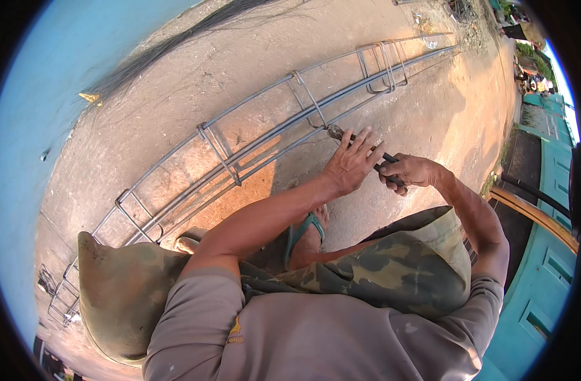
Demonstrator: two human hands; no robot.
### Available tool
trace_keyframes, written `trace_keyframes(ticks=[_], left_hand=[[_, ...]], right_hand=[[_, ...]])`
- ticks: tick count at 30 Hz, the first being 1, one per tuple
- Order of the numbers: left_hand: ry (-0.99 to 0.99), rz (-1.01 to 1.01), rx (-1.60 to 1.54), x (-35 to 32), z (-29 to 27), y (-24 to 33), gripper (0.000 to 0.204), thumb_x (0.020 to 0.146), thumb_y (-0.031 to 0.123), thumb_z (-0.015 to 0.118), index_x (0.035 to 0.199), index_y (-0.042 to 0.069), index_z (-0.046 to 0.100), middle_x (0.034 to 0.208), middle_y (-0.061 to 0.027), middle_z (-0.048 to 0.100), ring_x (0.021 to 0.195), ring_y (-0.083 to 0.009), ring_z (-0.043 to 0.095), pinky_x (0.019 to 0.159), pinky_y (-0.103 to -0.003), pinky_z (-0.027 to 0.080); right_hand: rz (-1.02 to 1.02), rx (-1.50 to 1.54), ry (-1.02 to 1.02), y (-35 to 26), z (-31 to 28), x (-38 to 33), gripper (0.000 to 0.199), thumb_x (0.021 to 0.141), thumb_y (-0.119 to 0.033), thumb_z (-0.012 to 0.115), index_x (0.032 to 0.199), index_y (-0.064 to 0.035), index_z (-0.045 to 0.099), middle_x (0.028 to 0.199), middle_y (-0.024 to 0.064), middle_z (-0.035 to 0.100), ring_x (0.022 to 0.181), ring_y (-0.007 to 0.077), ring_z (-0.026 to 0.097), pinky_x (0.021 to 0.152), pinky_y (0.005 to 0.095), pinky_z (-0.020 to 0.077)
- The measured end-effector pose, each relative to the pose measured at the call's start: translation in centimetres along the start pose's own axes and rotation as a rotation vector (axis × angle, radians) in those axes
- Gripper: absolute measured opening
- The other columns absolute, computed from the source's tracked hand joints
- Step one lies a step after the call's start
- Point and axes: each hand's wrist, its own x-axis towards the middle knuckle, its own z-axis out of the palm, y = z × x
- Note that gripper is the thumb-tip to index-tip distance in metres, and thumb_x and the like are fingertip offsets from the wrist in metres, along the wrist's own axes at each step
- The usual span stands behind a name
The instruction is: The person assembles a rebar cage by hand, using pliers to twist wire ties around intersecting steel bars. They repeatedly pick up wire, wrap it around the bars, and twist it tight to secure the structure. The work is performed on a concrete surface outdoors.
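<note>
My right hand [409, 171] is closed around the dark handles of a pair of pliers [334, 132]. The jaws meet a bar of the steel rebar cage [272, 145] close to the corner of a stirrup [310, 100]. Across the middle of the pliers lies my left hand [355, 162], fingers stretched out and slightly apart, touching the tool or just above it. Whether a tie wire sits in the jaws is too small to tell. Long bars joined by several square stirrups make up the cage, which lies on the ground.
Thin dark wires [170, 51] lie in a long bundle near the blue wall [55, 82]. A camouflage cloth [392, 270] covers my legs, and my sandalled foot [307, 240] is near the cage. A teal wall [538, 279] and a wooden bar [534, 219] stand at right.
</note>
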Motion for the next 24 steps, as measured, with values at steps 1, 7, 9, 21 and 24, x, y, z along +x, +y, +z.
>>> trace_keyframes(ticks=[1,7,9,21,24], left_hand=[[0.010,0.001,-0.042,-0.3,1.1,0.2,0.023,0.080,0.005,0.061,0.103,0.004,0.060,0.097,-0.0128,0.061,0.107,-0.0287,0.058,0.098,-0.042,0.038],[-0.293,-0.059,-0.177,2.0,1.1,-1.8,0.020,0.073,0.010,0.068,0.090,0.004,0.060,0.086,-0.0125,0.065,0.088,-0.0298,0.065,0.077,-0.041,0.048],[-0.461,-0.226,-0.264,4.4,-0.6,-2.4,0.023,0.071,0.009,0.068,0.092,0.001,0.061,0.086,-0.0178,0.067,0.085,-0.0346,0.067,0.074,-0.044,0.050],[-0.335,0.003,-0.041,3.5,1.5,-1.8,0.015,0.083,0.012,0.060,0.096,0.006,0.063,0.085,-0.0114,0.065,0.088,-0.0290,0.063,0.080,-0.043,0.047],[-0.121,0.171,0.000,2.7,2.1,-1.5,0.019,0.085,0.013,0.058,0.102,0.006,0.060,0.089,-0.0081,0.059,0.090,-0.0258,0.058,0.087,-0.043,0.042]], right_hand=[[0.016,0.132,-0.053,0.6,0.1,-0.1,0.033,0.094,-0.032,0.061,0.084,-0.0011,0.061,0.063,0.0065,0.058,0.052,0.0182,0.056,0.048,0.0315,0.0459],[-0.110,-0.694,0.426,-3.0,1.8,-2.2,0.052,0.086,-0.047,0.070,0.104,0.0002,0.057,0.078,0.0157,0.067,0.069,0.0269,0.068,0.061,0.0376,0.0536],[-0.374,-1.246,0.769,-2.6,2.4,-2.8,0.058,0.082,-0.048,0.073,0.109,0.0002,0.055,0.085,0.0170,0.067,0.078,0.0304,0.069,0.069,0.0410,0.0543],[-0.289,-1.113,0.670,-0.2,0.8,0.3,0.030,0.088,-0.029,0.065,0.093,0.0004,0.065,0.076,0.0222,0.067,0.079,0.0417,0.068,0.071,0.0503,0.0539],[-0.257,-0.811,0.385,2.1,-1.0,2.1,0.035,0.088,-0.034,0.069,0.084,0.0005,0.064,0.067,0.0135,0.064,0.059,0.0274,0.064,0.054,0.0410,0.0522]])
